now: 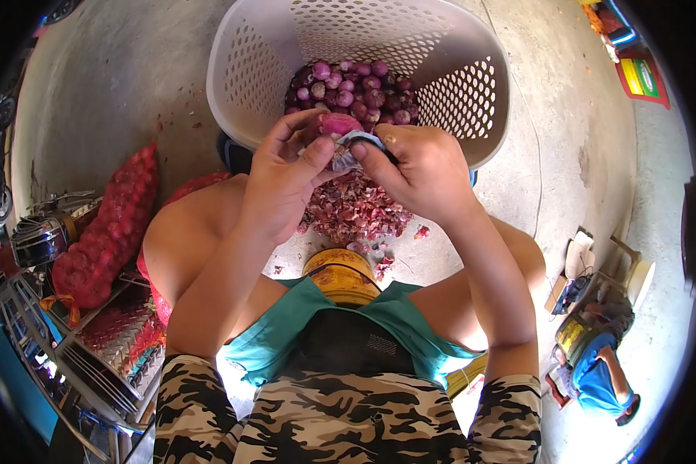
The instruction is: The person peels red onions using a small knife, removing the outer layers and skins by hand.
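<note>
Camouflage shirt (352,421) faces the basket (491,135); over its near side, the left hand (286,162) pinches a purple onion (339,124), the right hand (427,162) a pale, crumpled item (348,151).

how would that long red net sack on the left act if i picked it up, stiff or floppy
The net sack looks packed with round bulbs, so it would probably feel heavy. Its long shape and mesh skin suggest it would sag or bend rather than stay stiff. Being lumpy, it would likely shift unevenly instead of rolling smoothly.
</note>
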`<action>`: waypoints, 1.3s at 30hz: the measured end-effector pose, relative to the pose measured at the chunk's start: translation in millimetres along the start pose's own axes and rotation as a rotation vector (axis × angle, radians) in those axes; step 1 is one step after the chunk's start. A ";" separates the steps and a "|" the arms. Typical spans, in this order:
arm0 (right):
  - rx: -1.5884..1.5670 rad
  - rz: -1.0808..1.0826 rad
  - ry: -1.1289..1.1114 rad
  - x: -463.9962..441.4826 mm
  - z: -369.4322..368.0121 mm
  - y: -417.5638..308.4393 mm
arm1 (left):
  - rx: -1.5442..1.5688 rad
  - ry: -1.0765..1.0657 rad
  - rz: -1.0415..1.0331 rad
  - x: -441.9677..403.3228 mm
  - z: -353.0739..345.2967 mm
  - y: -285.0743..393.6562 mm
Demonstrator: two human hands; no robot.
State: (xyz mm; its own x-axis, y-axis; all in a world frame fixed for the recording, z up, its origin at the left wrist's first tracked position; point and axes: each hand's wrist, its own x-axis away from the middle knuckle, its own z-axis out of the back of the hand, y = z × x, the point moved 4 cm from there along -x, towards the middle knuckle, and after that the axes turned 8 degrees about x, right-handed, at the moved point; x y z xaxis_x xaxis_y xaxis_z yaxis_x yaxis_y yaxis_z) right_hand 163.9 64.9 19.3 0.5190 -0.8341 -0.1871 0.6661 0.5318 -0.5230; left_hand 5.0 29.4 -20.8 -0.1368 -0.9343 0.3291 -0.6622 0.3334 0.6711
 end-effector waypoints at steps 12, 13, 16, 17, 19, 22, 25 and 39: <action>0.005 0.074 0.091 1.7 3.9 1.5 | 0.096 -0.044 -0.013 -3.9 0.4 10.8; -0.007 0.050 0.093 1.5 4.7 3.0 | 0.096 -0.047 -0.001 -3.4 -0.6 9.0; -0.056 0.004 0.096 0.6 6.3 4.8 | 0.089 -0.072 0.016 -2.5 -0.3 7.9; -0.056 0.013 0.097 0.5 5.0 5.0 | 0.085 -0.084 0.018 -2.4 -0.3 7.9; -0.056 0.031 0.100 0.6 1.9 5.8 | 0.035 -0.100 0.012 -1.6 -0.6 7.7; -0.076 0.035 0.097 -0.1 1.9 5.7 | 0.057 -0.102 0.021 -1.0 -0.8 6.6; -0.052 0.022 0.080 0.1 -0.2 5.6 | 0.031 -0.083 -0.024 -0.8 -1.6 6.0; 0.119 0.241 0.147 1.2 2.1 -9.3 | 0.050 -0.068 -0.015 -2.2 1.5 5.3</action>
State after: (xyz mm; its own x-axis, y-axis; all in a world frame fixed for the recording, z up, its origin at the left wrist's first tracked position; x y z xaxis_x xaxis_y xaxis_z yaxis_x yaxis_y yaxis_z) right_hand 159.5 59.3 25.6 0.5921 -0.6895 -0.4171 0.5956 0.7231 -0.3498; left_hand 0.7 33.1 -18.9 -0.1749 -0.9461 0.2726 -0.7000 0.3142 0.6414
